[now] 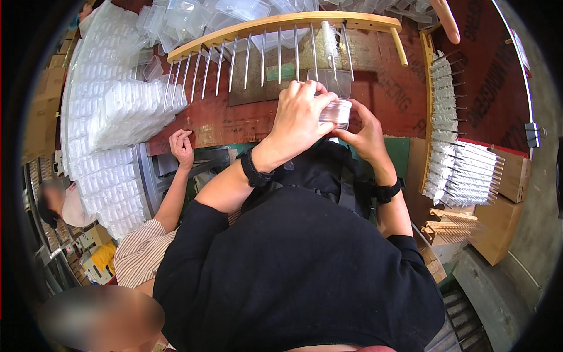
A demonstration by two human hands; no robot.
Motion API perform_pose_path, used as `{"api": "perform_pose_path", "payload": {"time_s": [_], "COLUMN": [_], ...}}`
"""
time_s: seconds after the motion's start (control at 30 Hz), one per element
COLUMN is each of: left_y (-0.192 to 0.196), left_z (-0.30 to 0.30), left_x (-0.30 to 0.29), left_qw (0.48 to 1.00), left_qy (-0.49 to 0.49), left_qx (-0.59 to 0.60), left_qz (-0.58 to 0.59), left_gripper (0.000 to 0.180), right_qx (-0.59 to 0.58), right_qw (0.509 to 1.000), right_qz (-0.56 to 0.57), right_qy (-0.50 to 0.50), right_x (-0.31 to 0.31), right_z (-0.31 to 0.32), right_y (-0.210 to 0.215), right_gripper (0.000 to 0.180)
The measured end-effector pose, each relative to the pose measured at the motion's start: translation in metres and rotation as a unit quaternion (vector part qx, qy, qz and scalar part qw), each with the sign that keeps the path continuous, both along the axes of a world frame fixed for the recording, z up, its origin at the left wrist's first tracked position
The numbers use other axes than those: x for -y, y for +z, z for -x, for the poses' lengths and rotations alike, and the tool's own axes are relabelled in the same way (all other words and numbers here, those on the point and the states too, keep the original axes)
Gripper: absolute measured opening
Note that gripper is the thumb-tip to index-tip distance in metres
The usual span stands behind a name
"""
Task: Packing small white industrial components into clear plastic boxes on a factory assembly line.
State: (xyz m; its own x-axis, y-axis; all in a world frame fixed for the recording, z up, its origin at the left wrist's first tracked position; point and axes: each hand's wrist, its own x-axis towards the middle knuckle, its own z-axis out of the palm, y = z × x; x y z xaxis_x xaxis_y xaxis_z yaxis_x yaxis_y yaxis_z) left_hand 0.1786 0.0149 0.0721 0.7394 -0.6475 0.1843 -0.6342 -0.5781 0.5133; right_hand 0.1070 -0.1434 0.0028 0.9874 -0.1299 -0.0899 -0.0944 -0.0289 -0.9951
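Clear plastic box (335, 111), small and see-through with something white inside, sits between your two hands just above the near edge of the worn red-brown table (234, 120). Your left hand (299, 117) closes over its top and left side, fingers curled around it; your right hand (366, 132) grips it from below and from the right. To your far left, stacks of white packed boxes (111, 117) fan out, and another person's hand (182, 146) rests at the table edge. Behind the box stands a wooden rack (281, 26) of metal rods with an open clear lid (329, 82) beneath it. Off to your right, a second rack (446, 117) is loaded with white pieces, above cardboard boxes (498, 217).
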Motion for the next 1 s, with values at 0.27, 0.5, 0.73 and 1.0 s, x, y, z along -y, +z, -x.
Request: {"api": "perform_pose_path", "payload": {"time_s": [0.27, 0.5, 0.73, 1.0], "left_y": [-0.006, -0.007, -0.013, -0.010], "left_z": [-0.004, -0.004, -0.008, -0.011], "left_x": [-0.004, -0.002, 0.000, -0.001], "left_qw": [0.998, 0.998, 0.997, 0.994], "left_qy": [-0.018, -0.038, -0.061, -0.060], "left_qx": [0.002, -0.024, 0.028, 0.052], "left_qz": [-0.055, -0.033, 0.034, 0.070], "left_gripper": [0.043, 0.044, 0.043, 0.034], "right_qx": [0.006, 0.032, 0.040, 0.044], "right_qw": [1.000, 0.999, 0.999, 0.999], "right_qz": [0.009, -0.016, -0.001, 0.023], "right_qy": [0.009, 0.000, -0.010, -0.008], "right_x": [-0.002, 0.003, 0.007, 0.007], "right_z": [-0.001, -0.002, -0.001, 0.001], "right_y": [0.005, 0.000, 0.006, 0.019], "right_gripper": [0.063, 0.060, 0.061, 0.061]}}
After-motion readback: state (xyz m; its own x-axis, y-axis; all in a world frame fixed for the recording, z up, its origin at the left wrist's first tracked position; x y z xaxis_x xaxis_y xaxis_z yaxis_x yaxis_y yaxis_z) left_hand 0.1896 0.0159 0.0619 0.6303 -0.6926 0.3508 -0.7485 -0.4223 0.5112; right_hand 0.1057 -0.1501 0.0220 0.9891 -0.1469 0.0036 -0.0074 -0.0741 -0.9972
